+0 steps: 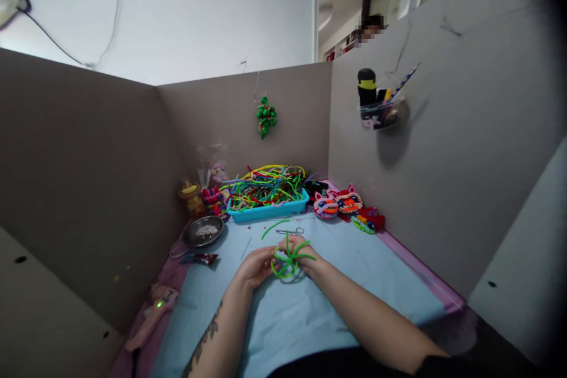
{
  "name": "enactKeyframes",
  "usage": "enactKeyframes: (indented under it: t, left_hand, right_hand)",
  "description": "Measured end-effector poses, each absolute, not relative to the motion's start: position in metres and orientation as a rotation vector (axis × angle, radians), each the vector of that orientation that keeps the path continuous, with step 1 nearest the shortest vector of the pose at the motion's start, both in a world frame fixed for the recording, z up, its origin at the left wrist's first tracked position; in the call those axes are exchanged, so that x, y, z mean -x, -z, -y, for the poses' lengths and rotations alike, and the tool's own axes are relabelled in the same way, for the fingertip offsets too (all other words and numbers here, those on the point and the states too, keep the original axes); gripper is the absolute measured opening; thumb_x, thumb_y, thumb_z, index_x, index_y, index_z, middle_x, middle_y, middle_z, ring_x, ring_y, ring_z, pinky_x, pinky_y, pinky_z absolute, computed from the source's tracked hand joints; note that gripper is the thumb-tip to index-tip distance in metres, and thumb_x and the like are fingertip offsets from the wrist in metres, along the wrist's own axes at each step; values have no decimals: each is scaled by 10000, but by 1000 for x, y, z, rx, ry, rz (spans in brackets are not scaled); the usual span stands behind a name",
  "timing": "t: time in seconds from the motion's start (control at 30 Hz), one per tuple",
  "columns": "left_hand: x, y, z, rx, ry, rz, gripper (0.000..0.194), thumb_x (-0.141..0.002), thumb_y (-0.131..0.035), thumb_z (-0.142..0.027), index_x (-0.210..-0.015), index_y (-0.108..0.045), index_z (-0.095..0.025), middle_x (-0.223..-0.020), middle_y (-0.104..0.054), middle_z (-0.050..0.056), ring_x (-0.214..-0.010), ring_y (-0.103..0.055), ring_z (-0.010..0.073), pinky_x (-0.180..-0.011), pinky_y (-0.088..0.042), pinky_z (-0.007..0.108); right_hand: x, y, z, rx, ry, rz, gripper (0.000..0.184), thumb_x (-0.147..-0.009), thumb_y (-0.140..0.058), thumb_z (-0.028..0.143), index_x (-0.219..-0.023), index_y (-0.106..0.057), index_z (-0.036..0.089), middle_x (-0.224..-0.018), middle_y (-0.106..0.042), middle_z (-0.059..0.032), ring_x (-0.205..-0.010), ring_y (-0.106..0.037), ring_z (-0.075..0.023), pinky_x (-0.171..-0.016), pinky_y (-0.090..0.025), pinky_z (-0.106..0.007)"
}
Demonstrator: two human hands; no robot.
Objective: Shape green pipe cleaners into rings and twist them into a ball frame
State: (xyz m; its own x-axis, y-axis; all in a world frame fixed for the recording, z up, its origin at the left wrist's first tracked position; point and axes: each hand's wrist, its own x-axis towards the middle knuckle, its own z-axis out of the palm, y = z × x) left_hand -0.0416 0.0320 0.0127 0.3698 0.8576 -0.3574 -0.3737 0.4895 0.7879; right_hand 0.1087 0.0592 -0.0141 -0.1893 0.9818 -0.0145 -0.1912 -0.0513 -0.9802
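Observation:
Several bright green pipe cleaners [290, 261], joined at a middle point with their ends spread out and one curving into a loop, are held just above the blue table cover. My left hand [257, 267] pinches the loop's left side. Behind the spread ends, the fingers of my right hand [303, 253] close on the same piece, partly hidden by the green stems. Just beyond my hands lie a pair of scissors [290, 231] and a loose green pipe cleaner [273, 228].
A blue tray [268, 211] heaped with coloured pipe cleaners stands at the back. To its left are a metal dish [204, 231] and a jar [192, 199]; to its right, braided colourful pieces [326, 205]. A pink glue gun [153, 316] lies near left. Grey partitions [248, 112] enclose the table.

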Motion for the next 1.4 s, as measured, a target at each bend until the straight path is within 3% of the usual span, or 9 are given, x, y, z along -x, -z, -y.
enactKeyframes:
  t: [0.13, 0.27, 0.47, 0.67, 0.77, 0.9, 1.07, 1.23, 1.4]
  left_hand:
    - [42, -11, -33, -779, -976, -962, 238, -644, -705, -156, -860, -615, -117, -680, -617, 22, -574, -565, 86, -561, -447, 197]
    - [39, -15, -33, -1028, -1221, -1058, 333, -634, -719, -352, -860, -593, -143, -754, -619, 19, -541, -494, 58, -424, -297, 151]
    - [33, -24, -27, -1057, -1125, -855, 416, -616, -742, -336, -947, -594, -132, -512, -502, -60, -379, -322, 18, -366, -169, 158]
    - [45, -26, -32, -877, -1233, -873, 322, -642, -735, -292, -880, -639, -98, -701, -639, 33, -474, -478, 38, -398, -317, 137]
    - [54, -27, -37, -781, -1253, -882, 231, -691, -700, -241, -862, -633, -101, -755, -649, 52, -537, -535, 50, -446, -394, 127]
    - [56, -25, -38, -787, -1181, -902, 178, -705, -686, -215, -832, -610, -115, -757, -652, 53, -550, -559, 64, -444, -399, 128]
    - [53, -17, -37, -938, -1167, -1016, 210, -632, -745, -238, -730, -611, -108, -784, -655, 52, -505, -500, 35, -391, -272, 122]
    - [53, -13, -35, -907, -1005, -946, 243, -592, -769, -254, -693, -599, -112, -650, -603, 8, -544, -526, 65, -512, -368, 163]
    - [50, -12, -34, -898, -940, -938, 253, -585, -770, -253, -671, -575, -116, -524, -530, -31, -469, -490, 61, -482, -350, 171]
  right_hand:
    - [-111, 12, -59, 1034, -1409, 1215, 145, -567, -581, 255, -512, -498, 150, -436, -385, 46, -413, -288, -61, -412, -174, -213]
    - [-112, 11, -56, 1065, -1365, 1281, 126, -567, -575, 228, -494, -519, 142, -441, -424, 31, -414, -305, -61, -410, -179, -212]
    - [-107, 13, -51, 1074, -1290, 1445, 330, -559, -700, 336, -432, -451, 160, -406, -322, 68, -405, -249, -43, -406, -154, -206]
    - [-107, 4, -48, 924, -1543, 1264, 191, -607, -643, 316, -665, -570, 149, -466, -468, 56, -430, -365, -61, -434, -252, -194]
    - [-111, 0, -48, 928, -1607, 1107, 232, -576, -615, 246, -786, -563, 162, -530, -559, 41, -477, -450, -83, -473, -309, -196]
    - [-116, 2, -49, 937, -1609, 1054, 203, -565, -606, 251, -734, -534, 165, -540, -573, 33, -488, -475, -92, -491, -333, -208]
    - [-116, -3, -46, 904, -1571, 1142, 209, -573, -645, 298, -617, -485, 171, -528, -551, 40, -469, -452, -77, -493, -317, -208]
    - [-117, -8, -44, 874, -1636, 1107, 257, -567, -680, 331, -676, -518, 164, -552, -592, 19, -467, -463, -81, -473, -293, -201]
    - [-118, -5, -45, 865, -1690, 1097, 317, -538, -725, 344, -709, -534, 157, -566, -613, 8, -461, -470, -84, -458, -275, -196]
